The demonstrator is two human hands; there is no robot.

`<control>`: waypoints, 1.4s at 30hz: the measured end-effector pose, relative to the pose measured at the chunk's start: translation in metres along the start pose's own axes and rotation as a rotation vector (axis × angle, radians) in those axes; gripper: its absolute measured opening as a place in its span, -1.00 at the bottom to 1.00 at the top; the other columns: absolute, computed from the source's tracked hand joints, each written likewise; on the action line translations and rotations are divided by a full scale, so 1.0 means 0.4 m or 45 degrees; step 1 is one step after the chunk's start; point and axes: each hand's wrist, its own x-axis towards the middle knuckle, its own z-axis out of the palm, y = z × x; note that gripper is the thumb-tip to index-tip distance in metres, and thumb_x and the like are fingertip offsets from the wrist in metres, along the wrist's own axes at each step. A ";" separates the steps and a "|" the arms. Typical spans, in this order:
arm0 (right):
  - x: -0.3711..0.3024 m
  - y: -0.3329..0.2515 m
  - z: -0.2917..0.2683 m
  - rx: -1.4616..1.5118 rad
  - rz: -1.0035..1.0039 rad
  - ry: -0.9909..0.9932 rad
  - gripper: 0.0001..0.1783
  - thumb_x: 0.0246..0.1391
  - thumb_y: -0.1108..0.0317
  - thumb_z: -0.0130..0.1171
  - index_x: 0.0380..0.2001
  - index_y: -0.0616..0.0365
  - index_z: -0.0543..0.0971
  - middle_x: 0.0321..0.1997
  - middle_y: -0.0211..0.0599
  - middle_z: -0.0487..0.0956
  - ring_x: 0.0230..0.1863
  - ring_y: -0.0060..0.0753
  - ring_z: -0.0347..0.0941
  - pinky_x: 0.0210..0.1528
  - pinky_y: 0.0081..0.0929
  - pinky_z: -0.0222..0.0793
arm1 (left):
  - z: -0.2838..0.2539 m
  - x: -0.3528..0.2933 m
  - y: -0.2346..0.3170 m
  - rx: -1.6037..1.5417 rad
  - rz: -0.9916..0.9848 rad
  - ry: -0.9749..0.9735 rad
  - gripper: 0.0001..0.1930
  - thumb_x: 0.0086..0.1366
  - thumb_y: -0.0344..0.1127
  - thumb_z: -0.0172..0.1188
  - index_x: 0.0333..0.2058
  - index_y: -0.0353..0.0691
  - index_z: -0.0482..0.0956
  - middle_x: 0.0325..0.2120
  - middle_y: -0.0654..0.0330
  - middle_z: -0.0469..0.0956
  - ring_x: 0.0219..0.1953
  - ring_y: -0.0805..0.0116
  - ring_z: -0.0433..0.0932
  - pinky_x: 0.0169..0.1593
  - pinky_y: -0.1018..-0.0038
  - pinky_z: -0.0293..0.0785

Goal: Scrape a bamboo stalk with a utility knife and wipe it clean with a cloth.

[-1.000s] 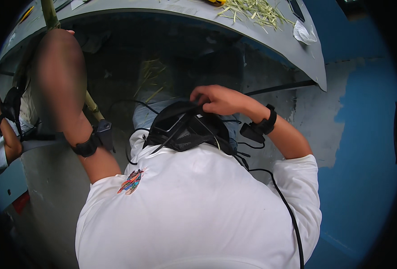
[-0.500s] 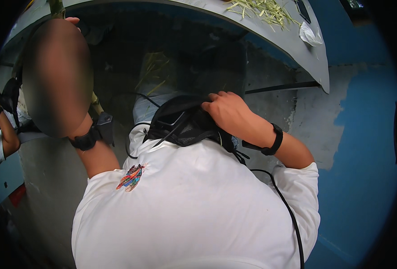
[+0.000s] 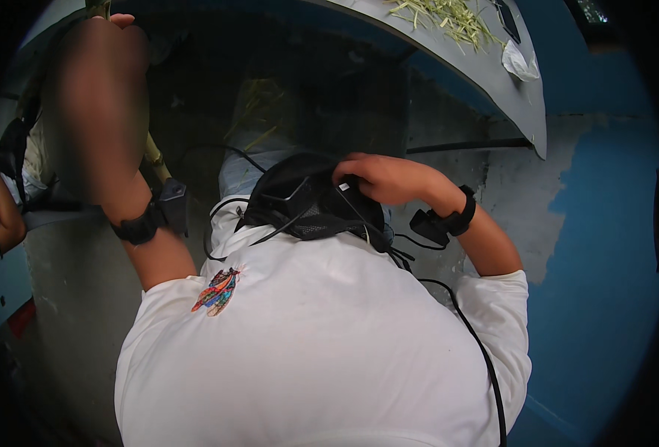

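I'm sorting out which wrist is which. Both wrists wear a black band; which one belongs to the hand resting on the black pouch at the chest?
The right wrist's band. Its hand, the right hand, lies on the black pouch, while the left wrist's band sits below the raised left hand.

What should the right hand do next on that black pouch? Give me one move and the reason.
Probably press the black pouch flat against the white shirt. The right hand grips its upper edge, the pouch sits bunched at the chest with a black cable looping loose, and the left hand is raised, seemingly around a stalk.
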 end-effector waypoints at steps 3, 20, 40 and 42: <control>0.014 0.013 0.003 -0.021 -0.034 0.033 -0.39 0.25 0.64 0.08 0.37 0.16 0.60 0.35 0.08 0.59 0.38 0.26 0.56 0.42 0.02 0.51 | -0.004 0.019 -0.002 -0.005 0.009 -0.010 -0.53 0.74 0.08 0.18 0.08 -0.28 0.75 -0.33 0.37 0.64 -0.45 0.68 0.41 -0.42 0.63 0.17; 0.009 0.025 0.020 0.018 -0.050 0.069 -0.25 0.21 0.56 0.20 0.48 -0.10 0.56 0.45 0.12 0.47 0.25 0.37 0.65 0.31 0.07 0.61 | -0.002 0.039 0.001 0.013 0.000 -0.034 -0.53 0.74 0.10 0.20 0.08 -0.26 0.75 -0.34 0.37 0.63 -0.45 0.68 0.41 -0.41 0.63 0.19; -0.076 -0.041 -0.034 -0.063 0.014 0.071 -0.03 0.15 0.45 0.51 0.63 0.03 0.41 0.78 0.09 0.25 0.50 0.30 0.53 0.50 -0.04 0.55 | 0.021 0.056 0.011 -0.036 -0.027 -0.052 -0.54 0.76 0.06 0.17 0.07 -0.28 0.74 -0.35 0.34 0.63 -0.47 0.67 0.40 -0.45 0.63 0.18; -0.066 -0.024 -0.027 -0.087 -0.023 0.118 -0.04 0.14 0.45 0.55 0.61 0.06 0.43 0.76 0.10 0.28 0.49 0.29 0.54 0.49 -0.05 0.56 | 0.009 0.052 0.019 -0.035 -0.008 -0.043 -0.54 0.76 0.06 0.17 0.07 -0.28 0.74 -0.35 0.34 0.63 -0.47 0.67 0.41 -0.45 0.63 0.19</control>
